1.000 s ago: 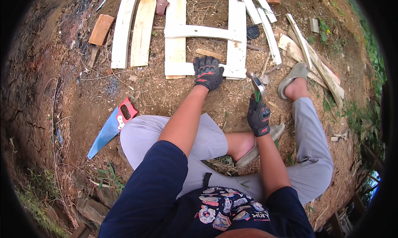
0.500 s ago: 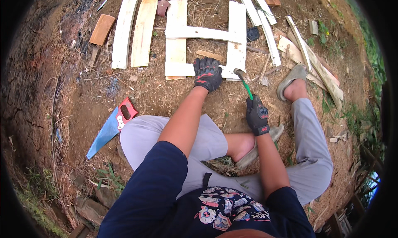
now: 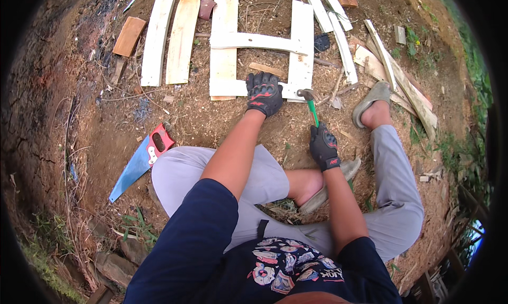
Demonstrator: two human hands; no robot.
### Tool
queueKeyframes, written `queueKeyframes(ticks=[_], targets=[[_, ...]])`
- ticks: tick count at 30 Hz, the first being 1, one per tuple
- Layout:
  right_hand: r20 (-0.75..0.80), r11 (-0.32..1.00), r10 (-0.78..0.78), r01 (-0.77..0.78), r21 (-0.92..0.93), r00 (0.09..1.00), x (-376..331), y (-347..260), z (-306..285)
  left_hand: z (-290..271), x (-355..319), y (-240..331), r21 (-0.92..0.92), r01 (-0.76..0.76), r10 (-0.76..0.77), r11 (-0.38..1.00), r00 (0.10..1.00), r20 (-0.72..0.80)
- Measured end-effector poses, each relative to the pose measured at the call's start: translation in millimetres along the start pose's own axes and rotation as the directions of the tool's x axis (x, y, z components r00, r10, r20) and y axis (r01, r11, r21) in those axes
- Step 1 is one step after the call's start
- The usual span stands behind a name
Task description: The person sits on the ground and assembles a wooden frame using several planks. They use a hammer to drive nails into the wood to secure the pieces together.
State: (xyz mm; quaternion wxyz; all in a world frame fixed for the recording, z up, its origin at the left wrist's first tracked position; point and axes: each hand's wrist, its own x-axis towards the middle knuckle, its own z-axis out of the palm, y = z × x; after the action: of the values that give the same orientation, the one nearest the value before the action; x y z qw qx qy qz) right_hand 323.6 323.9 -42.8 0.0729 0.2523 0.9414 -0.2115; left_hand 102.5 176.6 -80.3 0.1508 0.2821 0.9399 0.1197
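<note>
My left hand point(image 3: 264, 95), in a black glove with red marks, lies palm down over the lower wooden crosspiece point(image 3: 228, 87), its fingers bent over the far edge. This pale slat spans two upright boards, the left one point(image 3: 225, 18) and the right one point(image 3: 301, 26). A second crosspiece point(image 3: 256, 41) lies across them higher up. In my gloved right hand point(image 3: 324, 146) is a hammer point(image 3: 311, 109) with a green handle. The hammer's head is at the right end of the lower crosspiece; whether it touches the wood I cannot tell.
A handsaw point(image 3: 132, 166) with a red handle lies on the ground by my left knee. Two loose boards point(image 3: 157, 42) rest left of the frame. Several strips and planks point(image 3: 378, 65) are scattered on the right. A short brown block point(image 3: 129, 36) lies far left.
My right hand and the hammer have shifted slightly left, and the hammer's head has turned. My left hand stays on the lower crosspiece.
</note>
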Motion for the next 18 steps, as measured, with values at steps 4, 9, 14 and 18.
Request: queueKeyframes(ticks=[4,9,14,18], targets=[[-0.2,0.976,0.023,0.021,0.216,0.98,-1.0,-10.3,-19.1,-2.9,-1.4,0.3,0.011,0.005,-0.005,1.0,1.0,0.023],[-0.027,0.999,-0.017,0.018,0.044,0.999,-0.3,3.8,6.0,0.2,-0.4,-0.1,-0.002,-0.017,0.016,1.0,0.999,-0.044],[-0.191,0.985,-0.151,0.164,0.053,0.97,0.1,-20.2,-24.4,2.7,-2.2,-4.4,-0.013,-0.004,0.004,1.0,1.0,-0.016],[-0.095,0.984,0.065,-0.047,0.172,0.993,0.0,-16.8,-14.3,4.9,0.0,-0.1,0.023,-0.025,0.027,0.999,0.997,-0.07]])
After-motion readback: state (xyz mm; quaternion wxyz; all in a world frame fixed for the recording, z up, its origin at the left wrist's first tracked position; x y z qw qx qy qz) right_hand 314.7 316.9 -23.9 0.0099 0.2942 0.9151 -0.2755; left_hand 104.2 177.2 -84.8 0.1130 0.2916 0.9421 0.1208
